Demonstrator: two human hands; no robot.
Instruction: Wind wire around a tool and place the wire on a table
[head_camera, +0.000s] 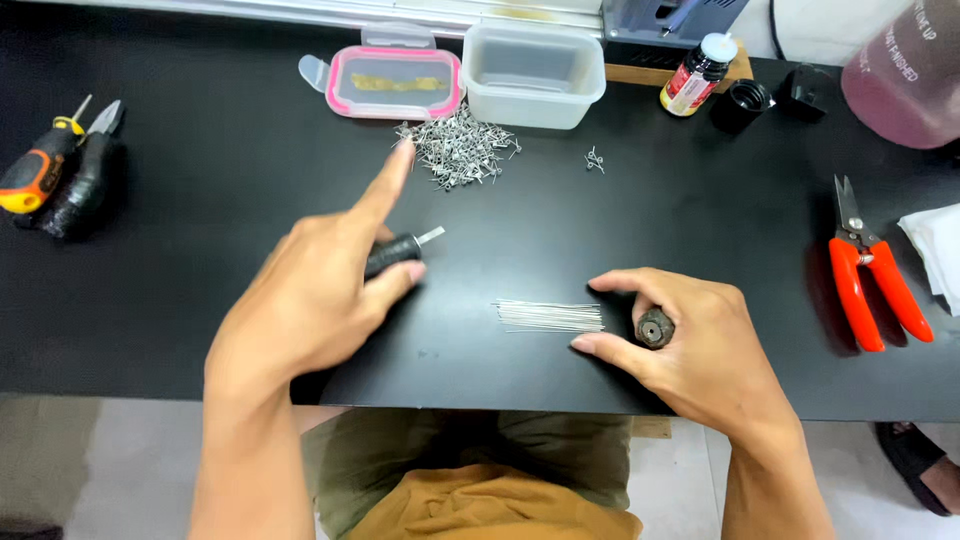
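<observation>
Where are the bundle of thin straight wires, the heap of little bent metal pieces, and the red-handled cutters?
Thin straight wires (548, 316), head view: middle of the bundle.
Heap of bent metal pieces (458, 150), head view: centre of the pile.
Red-handled cutters (868, 280), head view: on the handles.

One head-worn camera looks steeply down from close above onto the matte black counter (200, 200), facing its far edge.

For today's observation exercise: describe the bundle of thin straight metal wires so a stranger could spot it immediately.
On the black table, look near the front edge, just left of the right hand. The bundle of thin straight metal wires lies flat there; unlike the heap of small bent metal pieces farther back, these are long and parallel.
</observation>
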